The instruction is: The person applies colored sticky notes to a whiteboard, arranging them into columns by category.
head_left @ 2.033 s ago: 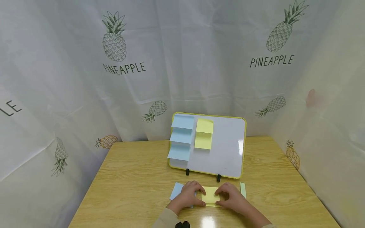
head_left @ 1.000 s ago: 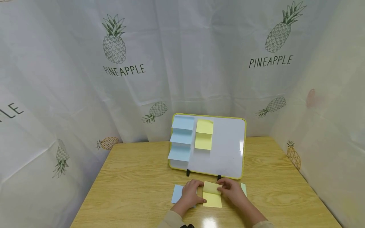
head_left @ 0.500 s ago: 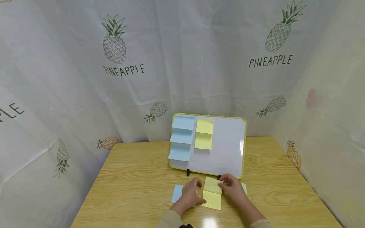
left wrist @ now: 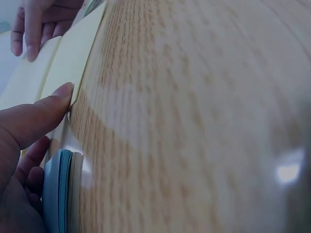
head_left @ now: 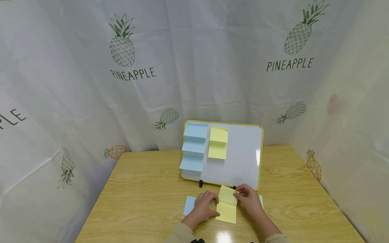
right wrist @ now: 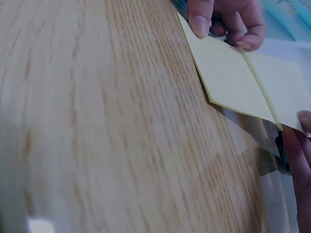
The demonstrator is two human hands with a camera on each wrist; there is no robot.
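Observation:
A yellow sticky note pad (head_left: 226,213) lies on the table in front of the whiteboard. My left hand (head_left: 203,207) grips its left side, thumb on the near corner (left wrist: 60,94) and fingers by the far edge. The top yellow sticky note (head_left: 228,195) is turned up and back toward the board, still joined along the pad's far edge. Its right edge is pinched between thumb and fingers of my right hand (head_left: 248,199); the right wrist view shows the sheet (right wrist: 284,80) standing away from the pad. A blue sticky note pad (head_left: 189,205) lies partly hidden under my left hand.
A yellow-rimmed whiteboard (head_left: 243,155) stands behind my hands on black feet (head_left: 201,183). It bears a column of blue notes (head_left: 194,145) and two yellow notes (head_left: 217,150). A pale green strip (head_left: 261,199) lies right of my right hand. A pineapple-print curtain (head_left: 206,67) surrounds the table.
The top yellow sheet, flat at first, has been peeled up from its near edge and folded back toward the board. My right hand moved away from me with it; my left stayed at the pad.

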